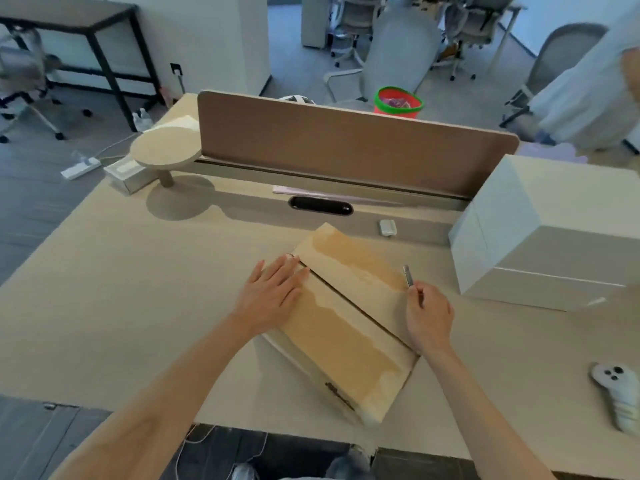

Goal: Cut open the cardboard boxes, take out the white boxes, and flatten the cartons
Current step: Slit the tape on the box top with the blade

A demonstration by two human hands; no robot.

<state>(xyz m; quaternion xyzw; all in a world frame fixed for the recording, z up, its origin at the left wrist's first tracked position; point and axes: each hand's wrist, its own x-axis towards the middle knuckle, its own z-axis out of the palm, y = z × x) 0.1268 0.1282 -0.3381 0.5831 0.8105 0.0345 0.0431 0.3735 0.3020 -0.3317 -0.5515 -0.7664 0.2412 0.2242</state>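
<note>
Cardboard box (346, 323) lay near the tabletop (121, 289) front edge, centre seam apparently slit, flaps still down. Left hand (270, 296) pressed flat, open, on it; right hand (427, 318) grip closed around utility knife (408, 277). White boxes (540, 237) stacked at right edge. Unpacking and flattening remained.

- The knife (408, 277) handle is hidden inside the right hand (429, 320).
- Dark print on the cardboard box (346, 327) is too blurred to read.
- The white boxes (554, 230) are cut off at the right edge.
</note>
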